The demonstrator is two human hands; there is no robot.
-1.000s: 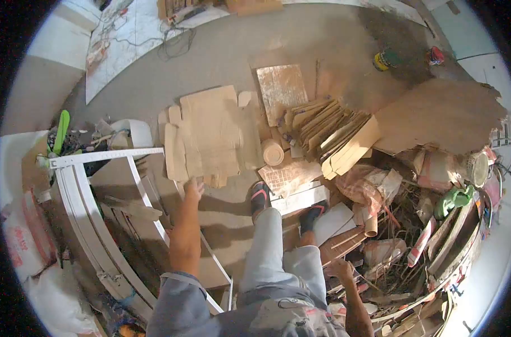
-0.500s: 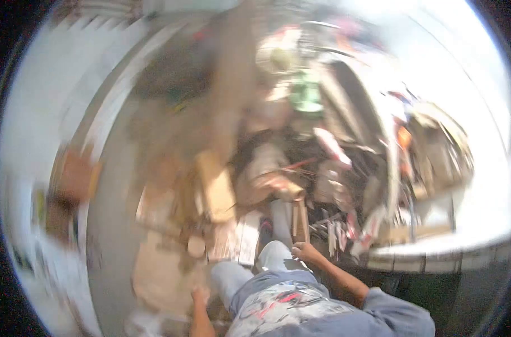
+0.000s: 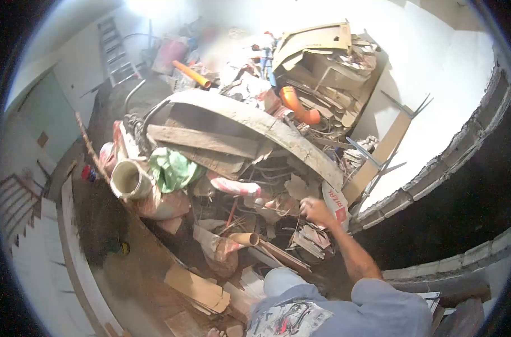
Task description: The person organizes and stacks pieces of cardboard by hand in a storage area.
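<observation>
My right hand is stretched forward over the scrap pile with its fingers curled. What it holds, if anything, I cannot make out. Just below it lies a bunch of thin flat strips, and beside it is a white bag with red lettering. Only the fingertips of my left hand show at the bottom edge, close to some flat boards. A cardboard tube and a long narrow wooden piece lie in front of my knee.
A curved pale panel arches over planks, a green cloth and a whitish pipe. Orange pipes and stacked cardboard are farther back. To the right, a broken block edge borders a dark opening.
The view has swung, and the pile now shows sharply. My right hand has moved from beside my knee forward over the scrap. My left hand has dropped almost out of view.
</observation>
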